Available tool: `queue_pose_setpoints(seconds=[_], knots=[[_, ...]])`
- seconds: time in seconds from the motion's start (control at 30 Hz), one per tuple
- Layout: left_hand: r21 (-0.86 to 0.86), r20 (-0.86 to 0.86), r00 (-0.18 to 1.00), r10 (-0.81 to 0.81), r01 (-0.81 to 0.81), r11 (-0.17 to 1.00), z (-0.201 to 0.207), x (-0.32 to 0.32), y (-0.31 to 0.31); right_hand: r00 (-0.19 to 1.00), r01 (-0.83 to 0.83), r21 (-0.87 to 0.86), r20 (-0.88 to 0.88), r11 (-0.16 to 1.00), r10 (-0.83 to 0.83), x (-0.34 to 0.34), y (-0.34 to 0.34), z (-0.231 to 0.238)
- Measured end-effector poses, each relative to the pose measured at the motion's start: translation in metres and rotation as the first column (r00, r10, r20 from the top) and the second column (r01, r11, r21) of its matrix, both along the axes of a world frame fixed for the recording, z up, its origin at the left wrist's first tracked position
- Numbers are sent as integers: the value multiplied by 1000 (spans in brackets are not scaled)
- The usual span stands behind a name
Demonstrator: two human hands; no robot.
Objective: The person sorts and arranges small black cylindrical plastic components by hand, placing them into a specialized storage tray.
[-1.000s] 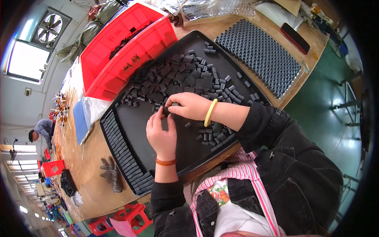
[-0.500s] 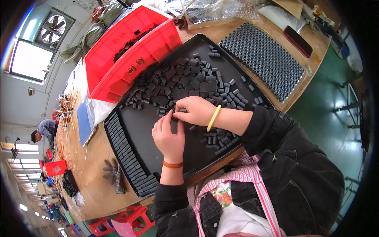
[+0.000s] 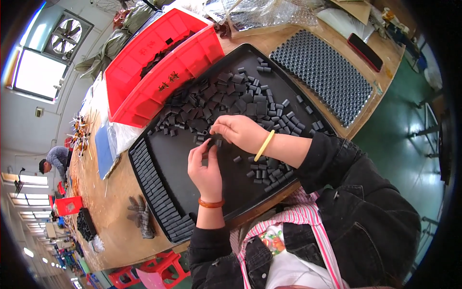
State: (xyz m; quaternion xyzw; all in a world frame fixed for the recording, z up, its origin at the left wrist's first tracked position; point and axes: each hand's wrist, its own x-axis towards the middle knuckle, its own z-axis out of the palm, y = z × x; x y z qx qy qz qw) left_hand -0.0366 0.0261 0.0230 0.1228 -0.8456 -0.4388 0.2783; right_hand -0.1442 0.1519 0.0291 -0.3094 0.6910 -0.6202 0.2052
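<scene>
Over the middle of a black tray, my left hand pinches a small black piece between thumb and forefinger. Just above it, my right hand has its fingertips drawn together; what they hold, if anything, is too small to make out. Beyond both hands lies a heap of flat black pieces. Short black tubes are scattered to its right, and more tubes sit loose near the tray's front edge. Along the tray's left side, black tubes lie packed in tidy rows.
A red bin with black pieces inside stands behind the tray's far left. To the right lie a grid of shiny round parts and a phone. A grey glove rests at left. Another person bends over the table farther off.
My hands have drawn slightly apart at the fingertips, the right one shifting a little up and right. A small black piece now shows between the left fingers.
</scene>
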Motion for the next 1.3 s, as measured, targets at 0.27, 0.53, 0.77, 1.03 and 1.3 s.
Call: queue_pose_setpoints(seconds=[0.27,0.53,0.77,1.03,1.3], knots=[[-12,-7,998,-54,54,998,-10,-1,-4,985,-50,-68,-168,996,38,5,-5,-2],[55,-3,996,-86,86,995,-13,-3,-3,973,34,18,-227,999,-29,1,-4,-6],[49,-14,996,-83,83,995,-9,-2,1,955,-28,56,-294,998,44,0,0,-3],[34,-66,997,-49,52,998,-10,-5,0,908,41,58,-418,997,-13,4,1,2],[-92,-28,1000,0,-2,996,-4,3,0,889,48,-10,-456,999,-48,9,-2,-4]])
